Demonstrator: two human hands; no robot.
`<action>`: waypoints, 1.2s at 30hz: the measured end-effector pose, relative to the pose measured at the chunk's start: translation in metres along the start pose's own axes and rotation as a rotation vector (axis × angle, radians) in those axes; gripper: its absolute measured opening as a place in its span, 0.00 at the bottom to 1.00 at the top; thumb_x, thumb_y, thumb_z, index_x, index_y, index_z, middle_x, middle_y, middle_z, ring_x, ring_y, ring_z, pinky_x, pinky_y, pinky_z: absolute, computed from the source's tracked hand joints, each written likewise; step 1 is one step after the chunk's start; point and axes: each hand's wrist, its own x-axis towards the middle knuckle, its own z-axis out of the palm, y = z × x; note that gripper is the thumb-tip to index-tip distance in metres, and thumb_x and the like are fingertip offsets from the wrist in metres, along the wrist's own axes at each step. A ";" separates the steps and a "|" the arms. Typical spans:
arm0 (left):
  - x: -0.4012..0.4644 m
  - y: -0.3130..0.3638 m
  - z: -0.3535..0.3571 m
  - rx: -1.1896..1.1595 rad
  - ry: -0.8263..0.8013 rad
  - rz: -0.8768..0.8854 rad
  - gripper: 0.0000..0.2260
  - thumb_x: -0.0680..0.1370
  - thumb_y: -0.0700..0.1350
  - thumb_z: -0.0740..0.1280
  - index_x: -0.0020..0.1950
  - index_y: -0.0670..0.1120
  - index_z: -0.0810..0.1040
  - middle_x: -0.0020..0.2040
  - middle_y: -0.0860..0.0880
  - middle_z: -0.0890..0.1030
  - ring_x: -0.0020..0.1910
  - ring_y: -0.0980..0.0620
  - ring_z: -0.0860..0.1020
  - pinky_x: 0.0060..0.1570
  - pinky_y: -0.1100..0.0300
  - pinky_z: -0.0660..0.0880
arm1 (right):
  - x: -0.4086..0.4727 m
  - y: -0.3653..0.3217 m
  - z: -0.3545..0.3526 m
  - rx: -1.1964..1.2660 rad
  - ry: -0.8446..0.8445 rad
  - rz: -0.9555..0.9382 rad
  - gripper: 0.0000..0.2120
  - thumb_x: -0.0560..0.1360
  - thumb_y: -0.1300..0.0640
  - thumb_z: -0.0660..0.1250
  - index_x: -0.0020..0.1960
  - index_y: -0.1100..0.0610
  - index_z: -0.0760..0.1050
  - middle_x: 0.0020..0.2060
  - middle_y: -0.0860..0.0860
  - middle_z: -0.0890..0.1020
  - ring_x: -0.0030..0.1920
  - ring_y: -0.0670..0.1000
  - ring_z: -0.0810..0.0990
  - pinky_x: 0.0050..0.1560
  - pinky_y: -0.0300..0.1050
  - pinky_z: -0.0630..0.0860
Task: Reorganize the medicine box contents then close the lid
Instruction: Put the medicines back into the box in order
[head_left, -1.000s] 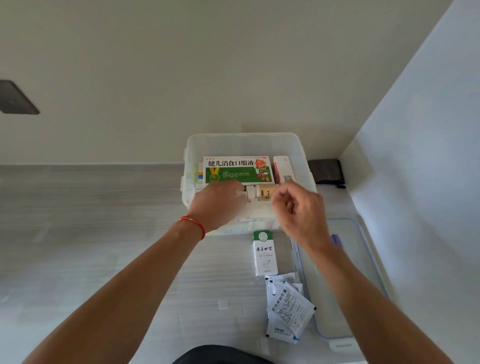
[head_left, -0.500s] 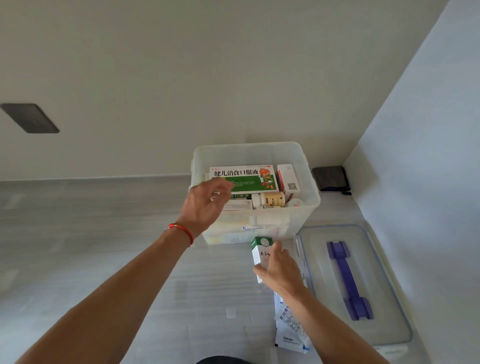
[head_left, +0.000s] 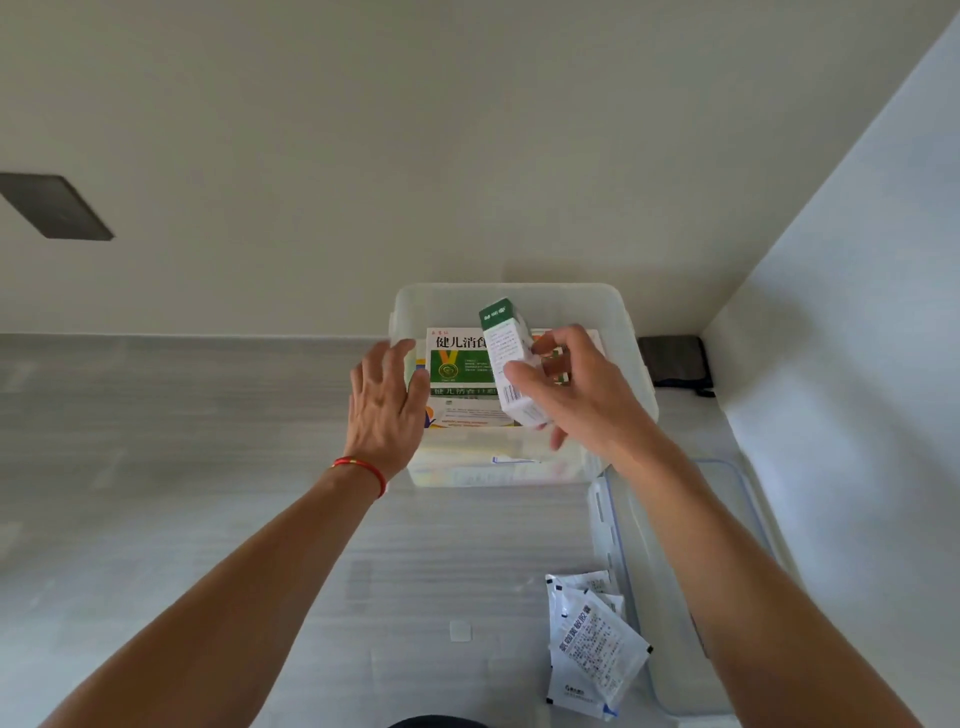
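Note:
A clear plastic medicine box (head_left: 506, 299) stands on the floor against the wall, with a large green and white carton (head_left: 457, 364) lying on top of its contents. My right hand (head_left: 582, 395) grips a small white box with a green cap end (head_left: 506, 353), tilted, above the open medicine box. My left hand (head_left: 387, 400) rests with straight fingers on the box's left rim. The lid (head_left: 675, 582) lies flat on the floor to the right, partly under my right forearm. Several white sachets (head_left: 592, 644) lie on the floor near the lid.
The grey floor stretches to the left. A wall runs behind the box and another closes the right side. A dark pouch (head_left: 672, 358) sits in the corner. A dark panel (head_left: 52, 205) is set in the back wall at left.
My right hand picked the small green-capped box up off the floor and lifted it over the medicine box. My left hand shifted from inside the box to its left rim.

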 end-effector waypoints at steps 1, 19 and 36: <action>0.000 0.000 0.000 0.015 -0.001 -0.003 0.27 0.79 0.56 0.46 0.70 0.43 0.69 0.67 0.42 0.71 0.63 0.44 0.68 0.64 0.53 0.63 | 0.020 -0.002 0.009 -0.071 0.037 0.022 0.24 0.70 0.35 0.71 0.57 0.48 0.68 0.45 0.42 0.84 0.34 0.53 0.87 0.27 0.55 0.83; -0.009 0.013 -0.003 0.164 0.068 -0.012 0.27 0.80 0.50 0.58 0.79 0.44 0.58 0.71 0.39 0.66 0.65 0.39 0.67 0.61 0.45 0.70 | 0.001 0.039 0.030 -0.267 0.200 -0.565 0.07 0.79 0.60 0.66 0.51 0.53 0.82 0.45 0.43 0.85 0.40 0.45 0.82 0.37 0.40 0.78; -0.182 0.025 0.092 0.081 -0.943 0.024 0.31 0.77 0.46 0.65 0.77 0.52 0.57 0.68 0.46 0.70 0.67 0.44 0.72 0.67 0.48 0.71 | -0.124 0.225 0.043 -1.242 -0.608 -0.041 0.70 0.61 0.32 0.78 0.82 0.51 0.33 0.80 0.60 0.46 0.81 0.64 0.43 0.76 0.70 0.35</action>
